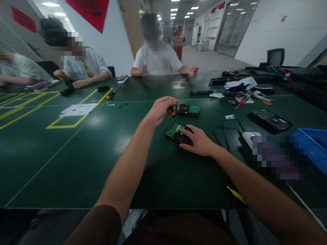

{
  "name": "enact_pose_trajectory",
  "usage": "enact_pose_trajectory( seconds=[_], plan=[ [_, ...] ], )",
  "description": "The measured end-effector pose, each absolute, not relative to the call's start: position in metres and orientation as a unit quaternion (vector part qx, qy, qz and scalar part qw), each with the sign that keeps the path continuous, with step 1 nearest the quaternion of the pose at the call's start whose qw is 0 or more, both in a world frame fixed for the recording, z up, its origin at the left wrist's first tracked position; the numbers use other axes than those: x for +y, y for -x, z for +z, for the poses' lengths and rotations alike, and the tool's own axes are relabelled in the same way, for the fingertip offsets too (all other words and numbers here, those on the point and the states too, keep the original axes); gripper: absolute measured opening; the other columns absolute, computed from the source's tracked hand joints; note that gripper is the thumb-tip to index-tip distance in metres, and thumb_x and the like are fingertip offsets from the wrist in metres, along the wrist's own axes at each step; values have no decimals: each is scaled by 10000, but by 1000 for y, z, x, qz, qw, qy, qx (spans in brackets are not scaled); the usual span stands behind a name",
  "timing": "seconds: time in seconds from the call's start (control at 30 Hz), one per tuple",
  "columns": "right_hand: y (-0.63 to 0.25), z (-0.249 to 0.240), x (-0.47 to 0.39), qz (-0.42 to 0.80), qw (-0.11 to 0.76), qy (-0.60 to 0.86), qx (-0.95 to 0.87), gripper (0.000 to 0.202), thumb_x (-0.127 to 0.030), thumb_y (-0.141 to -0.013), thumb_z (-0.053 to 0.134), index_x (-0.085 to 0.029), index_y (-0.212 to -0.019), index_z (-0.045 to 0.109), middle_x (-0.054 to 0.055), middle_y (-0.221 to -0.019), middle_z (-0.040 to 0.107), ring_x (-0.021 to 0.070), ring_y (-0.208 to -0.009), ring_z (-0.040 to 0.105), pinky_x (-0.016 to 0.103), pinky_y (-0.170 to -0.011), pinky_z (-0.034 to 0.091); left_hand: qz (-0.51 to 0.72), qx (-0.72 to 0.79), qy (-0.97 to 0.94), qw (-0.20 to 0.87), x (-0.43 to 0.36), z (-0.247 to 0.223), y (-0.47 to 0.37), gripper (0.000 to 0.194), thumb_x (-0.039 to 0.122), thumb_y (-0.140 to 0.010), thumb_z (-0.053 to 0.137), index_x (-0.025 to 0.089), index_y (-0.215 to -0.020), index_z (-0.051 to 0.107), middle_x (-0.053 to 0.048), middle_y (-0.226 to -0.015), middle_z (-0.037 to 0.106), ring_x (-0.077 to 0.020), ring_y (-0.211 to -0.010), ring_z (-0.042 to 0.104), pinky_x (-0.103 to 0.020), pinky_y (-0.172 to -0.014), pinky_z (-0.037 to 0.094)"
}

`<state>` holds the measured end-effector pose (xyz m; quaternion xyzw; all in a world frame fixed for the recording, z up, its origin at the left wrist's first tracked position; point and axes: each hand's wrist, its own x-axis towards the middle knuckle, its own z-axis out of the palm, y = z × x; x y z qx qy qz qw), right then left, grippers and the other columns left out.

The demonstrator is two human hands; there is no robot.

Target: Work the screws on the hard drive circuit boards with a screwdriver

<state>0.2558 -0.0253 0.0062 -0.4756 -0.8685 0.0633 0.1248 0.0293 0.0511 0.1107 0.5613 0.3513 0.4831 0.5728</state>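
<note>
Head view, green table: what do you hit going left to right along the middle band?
Yellow tape outline → white paper sheet → left hand gripping a screwdriver → hard drive under the right hand → red-handled screwdriver → another hard drive → blue bin.

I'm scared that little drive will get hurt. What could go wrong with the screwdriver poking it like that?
The screwdriver in the left hand points down at the hard drive, so its tip might slip and scratch the green circuit board. The right hand only presses flat on the drive, so it could slide on the smooth green table. Any tiny loosened screw might roll away.
</note>
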Motion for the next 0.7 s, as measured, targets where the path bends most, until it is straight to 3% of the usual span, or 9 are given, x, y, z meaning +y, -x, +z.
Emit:
enact_pose_trajectory(
  seconds=[0.17, 0.43, 0.7],
  plan=[
    [-255, 7, -26, 62, 125, 477, -868, 832, -776, -944, 518, -287, -1613, 441, 172, -1640, 401, 434, -1485, 408, 633, -1214, 323, 470, 345, -577, 571, 49, 112, -31, 68, 241, -857, 669, 175, -862, 653, -65, -923, 708, -167, -830, 711, -233, -572, 461],
    [-256, 5, -25, 57, 130, 472, -870, 837, -781, -942, 518, -289, -1614, 442, 180, -1629, 415, 437, -1481, 414, 638, -1205, 329, 480, 373, -610, 509, 54, 111, -26, 161, 248, -849, 624, 172, -869, 764, -75, -927, 706, -155, -816, 614, -238, -610, 479],
    [-256, 5, -25, 55, 132, 472, -870, 826, -777, -948, 512, -290, -1611, 446, 179, -1623, 419, 433, -1475, 420, 638, -1204, 329, 492, 335, -576, 560, 53, 110, -28, 128, 197, -857, 614, 157, -870, 735, -65, -871, 702, -148, -784, 653, -246, -624, 510]
  ],
)
